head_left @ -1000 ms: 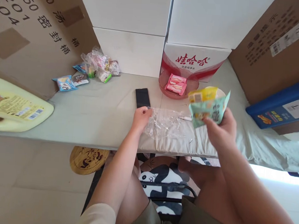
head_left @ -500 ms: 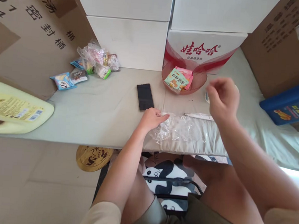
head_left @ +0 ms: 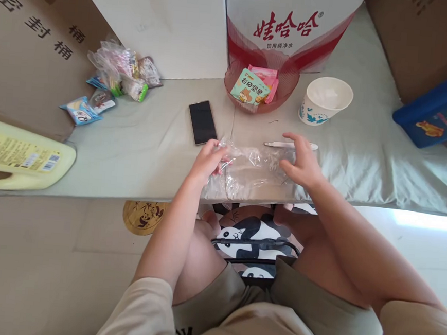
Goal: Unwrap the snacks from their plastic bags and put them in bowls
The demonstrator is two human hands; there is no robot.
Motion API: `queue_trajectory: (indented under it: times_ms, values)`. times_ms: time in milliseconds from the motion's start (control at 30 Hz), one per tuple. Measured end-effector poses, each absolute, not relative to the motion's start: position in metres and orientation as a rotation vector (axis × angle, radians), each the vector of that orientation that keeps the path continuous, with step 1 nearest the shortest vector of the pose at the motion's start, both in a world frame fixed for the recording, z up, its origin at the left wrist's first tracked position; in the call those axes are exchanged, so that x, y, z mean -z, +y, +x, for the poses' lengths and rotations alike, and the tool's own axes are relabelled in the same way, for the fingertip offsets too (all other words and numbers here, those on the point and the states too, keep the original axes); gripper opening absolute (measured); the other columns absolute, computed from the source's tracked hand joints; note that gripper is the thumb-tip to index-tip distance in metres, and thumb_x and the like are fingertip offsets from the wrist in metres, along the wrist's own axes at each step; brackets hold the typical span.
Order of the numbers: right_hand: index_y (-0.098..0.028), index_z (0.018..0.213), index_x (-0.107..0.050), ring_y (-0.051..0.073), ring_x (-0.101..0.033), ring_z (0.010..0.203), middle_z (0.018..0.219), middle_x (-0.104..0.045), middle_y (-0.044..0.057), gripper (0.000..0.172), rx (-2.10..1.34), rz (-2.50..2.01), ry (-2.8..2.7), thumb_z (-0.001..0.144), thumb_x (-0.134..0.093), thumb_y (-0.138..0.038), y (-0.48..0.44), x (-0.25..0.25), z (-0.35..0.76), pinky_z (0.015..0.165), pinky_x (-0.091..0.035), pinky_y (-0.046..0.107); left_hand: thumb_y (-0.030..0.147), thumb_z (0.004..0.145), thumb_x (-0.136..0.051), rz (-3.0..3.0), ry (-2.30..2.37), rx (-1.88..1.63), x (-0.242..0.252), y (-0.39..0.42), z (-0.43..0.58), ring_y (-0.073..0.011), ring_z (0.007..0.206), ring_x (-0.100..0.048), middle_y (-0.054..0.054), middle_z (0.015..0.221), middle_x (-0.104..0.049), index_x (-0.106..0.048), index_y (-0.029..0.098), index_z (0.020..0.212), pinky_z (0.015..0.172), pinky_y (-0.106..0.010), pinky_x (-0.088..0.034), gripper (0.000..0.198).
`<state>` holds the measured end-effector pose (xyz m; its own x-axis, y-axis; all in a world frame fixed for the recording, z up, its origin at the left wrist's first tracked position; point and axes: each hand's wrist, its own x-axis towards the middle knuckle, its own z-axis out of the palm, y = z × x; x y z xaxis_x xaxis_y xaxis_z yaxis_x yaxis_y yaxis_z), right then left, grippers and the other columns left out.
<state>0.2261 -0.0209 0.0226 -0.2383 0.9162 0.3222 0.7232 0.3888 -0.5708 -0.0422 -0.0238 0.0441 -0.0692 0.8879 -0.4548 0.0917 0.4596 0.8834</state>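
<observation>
A crumpled clear plastic bag (head_left: 246, 177) lies at the front edge of the cloth-covered surface. My left hand (head_left: 208, 161) pinches its left end, fingers closed on the film. Over the bag's right end is my right hand (head_left: 299, 160), thumb and fingers spread, nothing held. A white pen-like tool (head_left: 277, 144) lies just behind the bag, partly hidden by my right hand. Behind my left hand rests a black phone (head_left: 203, 122). The pink ribbed bowl (head_left: 287, 92) holds green and pink snack packets (head_left: 250, 87). To its right stands a white paper cup (head_left: 325, 100) with blue leaf prints.
Wrapped snacks (head_left: 118, 71) are piled at the back left, near a large cardboard box (head_left: 33, 70). A yellow jug (head_left: 27, 154) lies at the left edge. White boxes (head_left: 160, 28) line the back; a blue package (head_left: 437, 107) is at the right.
My right hand has come down from beside the bowl to the bag's right end and opened, uncovering the paper cup. The view has shifted and tilted downward.
</observation>
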Motion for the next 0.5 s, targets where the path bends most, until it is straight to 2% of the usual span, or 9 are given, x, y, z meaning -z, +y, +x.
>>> queue_trajectory:
  times_ms: [67,100,167,233,300,333,367,433,500]
  values:
    - [-0.017,0.135,-0.056,0.043,-0.049,0.137,0.137,-0.062,0.018,0.067,-0.429,-1.446,-2.125,0.068,-0.055,-0.027,-0.017,-0.018,0.235,0.111,-0.038,0.063,0.026,0.080,-0.072,1.074,1.542,-0.797,-0.040,-0.029,-0.044,-0.0078,0.032,-0.043,0.002,0.066,-0.068,-0.056,0.026,0.115,0.038,-0.021,-0.025,0.038]
    - [-0.018,0.135,-0.057,0.044,-0.045,0.141,0.140,-0.061,0.017,0.066,-0.429,-1.460,-2.157,0.069,-0.055,-0.027,-0.017,-0.016,0.239,0.113,-0.035,0.065,0.025,0.081,-0.072,1.145,1.533,-0.765,-0.038,-0.030,-0.044,-0.0083,0.032,-0.044,0.002,0.066,-0.067,-0.057,0.026,0.118,0.038,-0.022,-0.027,0.040]
    - [-0.021,0.130,-0.061,0.044,-0.040,0.146,0.144,-0.060,0.014,0.060,-0.430,-1.485,-2.187,0.070,-0.057,-0.026,-0.017,-0.014,0.244,0.114,-0.032,0.067,0.028,0.086,-0.067,1.231,1.489,-0.744,-0.035,-0.030,-0.044,-0.0093,0.033,-0.046,0.002,0.061,-0.064,-0.061,0.025,0.110,0.038,-0.022,-0.028,0.025]
    - [-0.023,0.113,-0.068,0.044,-0.039,0.147,0.143,-0.062,0.012,0.042,-0.450,-1.500,-2.183,0.072,-0.060,-0.026,-0.017,-0.015,0.248,0.114,-0.031,0.069,0.035,0.091,-0.062,1.218,1.430,-0.827,-0.036,-0.028,-0.042,-0.0095,0.031,-0.045,0.003,0.056,-0.059,-0.060,0.024,0.097,0.036,-0.021,-0.024,0.013]
    - [-0.024,0.091,-0.069,0.042,-0.042,0.146,0.135,-0.067,0.010,0.016,-0.505,-1.460,-2.124,0.077,-0.062,-0.029,-0.018,-0.019,0.251,0.115,-0.032,0.069,0.044,0.093,-0.061,1.125,1.357,-0.967,-0.039,-0.025,-0.040,-0.0084,0.029,-0.043,0.005,0.053,-0.057,-0.056,0.024,0.090,0.034,-0.020,-0.019,0.021]
    - [-0.024,0.084,-0.066,0.040,-0.046,0.143,0.128,-0.070,0.010,0.010,-0.556,-1.424,-2.051,0.080,-0.063,-0.032,-0.018,-0.022,0.252,0.115,-0.034,0.067,0.049,0.091,-0.063,1.062,1.321,-1.039,-0.041,-0.023,-0.040,-0.0080,0.029,-0.043,0.005,0.052,-0.056,-0.054,0.024,0.088,0.033,-0.020,-0.017,0.027]
    - [-0.024,0.083,-0.065,0.037,-0.054,0.136,0.120,-0.073,0.009,0.011,-0.630,-1.380,-1.942,0.083,-0.064,-0.035,-0.019,-0.026,0.252,0.113,-0.038,0.064,0.054,0.089,-0.066,0.998,1.288,-1.108,-0.042,-0.022,-0.040,-0.0077,0.030,-0.043,0.006,0.052,-0.057,-0.053,0.024,0.087,0.033,-0.020,-0.016,0.033]
    - [-0.027,0.091,-0.063,0.030,-0.068,0.112,0.102,-0.074,0.006,0.020,-0.838,-1.261,-1.646,0.087,-0.064,-0.046,-0.021,-0.033,0.253,0.104,-0.050,0.056,0.062,0.083,-0.070,0.874,1.233,-1.226,-0.045,-0.018,-0.041,-0.0063,0.031,-0.042,0.006,0.053,-0.058,-0.052,0.024,0.086,0.032,-0.019,-0.013,0.043]
    - [-0.031,0.102,-0.061,0.024,-0.073,0.092,0.091,-0.073,0.002,0.033,-1.073,-1.103,-1.342,0.086,-0.065,-0.060,-0.024,-0.039,0.252,0.093,-0.057,0.048,0.065,0.080,-0.072,0.765,1.197,-1.295,-0.045,-0.015,-0.044,-0.0041,0.029,-0.038,0.007,0.055,-0.060,-0.051,0.024,0.086,0.031,-0.019,-0.011,0.046]
